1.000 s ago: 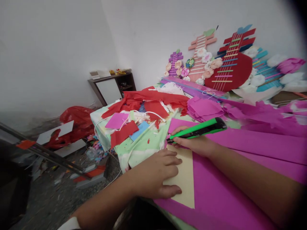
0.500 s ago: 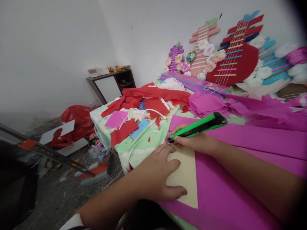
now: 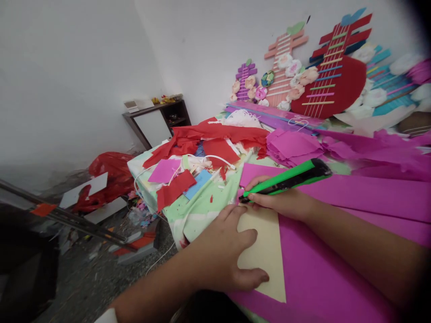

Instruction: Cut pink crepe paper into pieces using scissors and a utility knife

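My right hand [image 3: 269, 199] grips a green-and-black utility knife [image 3: 288, 180], held slanting with its front end down at the far left end of a cream card [image 3: 266, 255]. The blade itself is too small to make out. My left hand [image 3: 229, 251] lies on the card with fingers spread and the thumb apart, its fingertips close to the knife's front end. Beneath the card is a large magenta sheet [image 3: 313, 260], which spreads to the right under my right forearm.
Red paper scraps [image 3: 175, 188], a blue piece [image 3: 198, 184] and a crumpled magenta pile [image 3: 292, 148] lie on the green tablecloth [image 3: 198, 215]. Decorated lute-shaped crafts [image 3: 336, 85] lean on the wall. A low cabinet [image 3: 153, 125] stands beyond; a red plastic bag [image 3: 107, 166] lies on the littered floor.
The view has shifted slightly. Both hands, the card and the utility knife appear a little further right. My left hand stays spread on the card, and the grip on the knife is unchanged.
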